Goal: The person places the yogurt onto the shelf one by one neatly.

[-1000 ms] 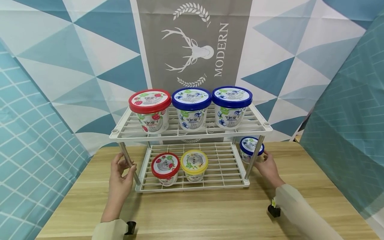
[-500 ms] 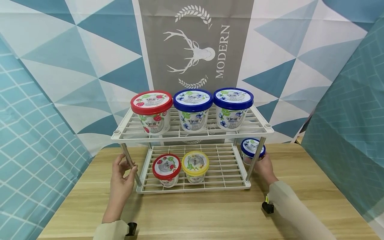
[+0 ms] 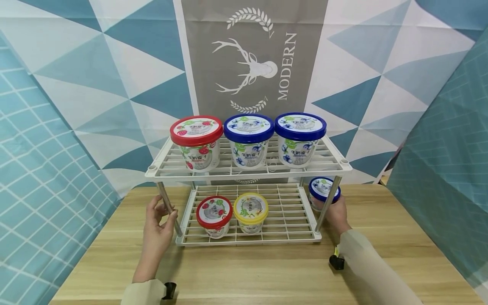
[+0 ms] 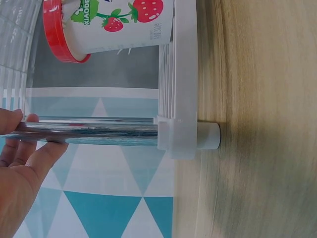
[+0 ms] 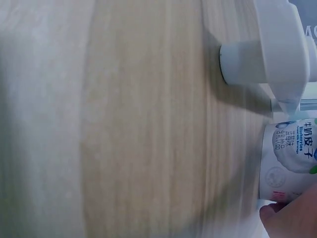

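Note:
At the rack's front left corner, my left hand [image 3: 157, 233] holds the metal post [image 3: 169, 207]. The left wrist view shows the thumb and fingers about this post [image 4: 109, 133]. Beyond the rack's right side, my right hand [image 3: 337, 215] grips a small blue-lidded tub [image 3: 323, 187] from its right; the front right post partly covers it in the head view. Blueberry wording shows on this upright tub [image 5: 287, 163] in the right wrist view. A red-lidded strawberry tub [image 3: 214, 212] and a yellow-lidded tub [image 3: 250, 208] stand on the white two-tier rack's lower shelf [image 3: 293, 212].
A large red-lidded tub [image 3: 196, 140] and two large blue-lidded tubs, one in the middle [image 3: 249, 140] and one on the right [image 3: 300, 137], stand on the upper shelf [image 3: 251, 173]. The wooden table [image 3: 244, 275] carries the rack. A patterned cloth [image 3: 354, 63] hangs behind.
My right hand has moved in closer around the small blue-lidded tub and now grips it. My left hand stays at the post. The head view has shifted slightly.

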A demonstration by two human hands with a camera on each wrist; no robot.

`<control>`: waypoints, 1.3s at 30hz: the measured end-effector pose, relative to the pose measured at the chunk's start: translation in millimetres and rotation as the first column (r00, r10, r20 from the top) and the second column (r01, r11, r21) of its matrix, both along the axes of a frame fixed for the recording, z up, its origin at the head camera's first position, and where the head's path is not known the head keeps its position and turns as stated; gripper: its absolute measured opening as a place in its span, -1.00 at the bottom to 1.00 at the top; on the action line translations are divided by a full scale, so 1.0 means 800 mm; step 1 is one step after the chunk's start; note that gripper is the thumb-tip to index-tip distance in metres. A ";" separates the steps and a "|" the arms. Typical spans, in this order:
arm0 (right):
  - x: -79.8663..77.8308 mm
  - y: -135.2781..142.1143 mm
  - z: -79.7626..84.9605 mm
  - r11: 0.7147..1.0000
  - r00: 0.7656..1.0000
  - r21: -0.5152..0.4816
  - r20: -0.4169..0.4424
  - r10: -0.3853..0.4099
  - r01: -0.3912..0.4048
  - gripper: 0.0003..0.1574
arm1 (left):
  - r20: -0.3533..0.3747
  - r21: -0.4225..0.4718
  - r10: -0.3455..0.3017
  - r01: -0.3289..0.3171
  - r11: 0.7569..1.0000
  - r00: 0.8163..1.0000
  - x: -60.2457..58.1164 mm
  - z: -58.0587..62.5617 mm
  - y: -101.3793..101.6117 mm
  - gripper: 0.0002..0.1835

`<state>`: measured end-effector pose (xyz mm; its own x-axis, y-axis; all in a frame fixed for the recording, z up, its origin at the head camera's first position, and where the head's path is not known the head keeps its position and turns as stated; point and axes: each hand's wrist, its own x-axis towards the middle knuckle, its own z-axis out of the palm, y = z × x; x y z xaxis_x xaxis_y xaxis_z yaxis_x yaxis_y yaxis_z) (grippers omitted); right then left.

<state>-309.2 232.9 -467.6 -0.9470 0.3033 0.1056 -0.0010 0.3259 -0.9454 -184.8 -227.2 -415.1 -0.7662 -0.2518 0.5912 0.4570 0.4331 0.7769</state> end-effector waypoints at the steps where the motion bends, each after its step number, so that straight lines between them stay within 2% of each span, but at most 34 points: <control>1: -0.001 0.000 0.000 1.000 1.000 0.004 0.004 -0.009 0.009 0.04 | 0.006 0.001 0.003 -0.003 1.000 1.000 0.000 0.000 0.000 -0.37; 6: 0.000 0.000 0.000 0.997 0.996 0.025 0.052 -0.070 0.069 0.09 | 0.026 0.008 0.008 -0.008 1.000 1.000 0.001 0.000 -0.001 -0.37; 12: 0.004 0.003 0.002 0.994 0.990 0.064 0.100 -0.095 0.089 0.15 | 0.032 0.004 0.011 -0.011 1.000 0.999 0.000 -0.001 -0.001 -0.37; 18: 0.011 0.010 0.004 0.996 0.988 0.069 0.141 -0.069 0.060 0.19 | 0.018 0.005 0.005 -0.005 1.000 1.000 -0.001 0.000 0.000 -0.37; 27: 0.036 0.026 0.018 0.999 0.996 0.042 0.084 0.028 -0.031 0.12 | 0.038 0.003 0.021 -0.021 1.000 0.999 0.002 0.001 0.000 -0.37; 33: 0.048 0.040 0.028 0.993 0.984 0.067 0.151 0.090 -0.101 0.22 | 0.022 -0.014 0.025 -0.025 1.000 0.999 0.002 0.002 -0.001 -0.37; 39: 0.058 0.047 0.034 0.990 0.980 0.077 0.171 0.100 -0.115 0.29 | 0.022 -0.021 0.020 -0.020 1.000 1.000 0.001 0.000 0.000 -0.37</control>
<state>-263.1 270.7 -440.2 -0.9801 0.1952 -0.0349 0.1144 0.4129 -0.9035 -184.1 -227.1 -414.9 -0.7739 -0.2553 0.5796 0.4313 0.4578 0.7774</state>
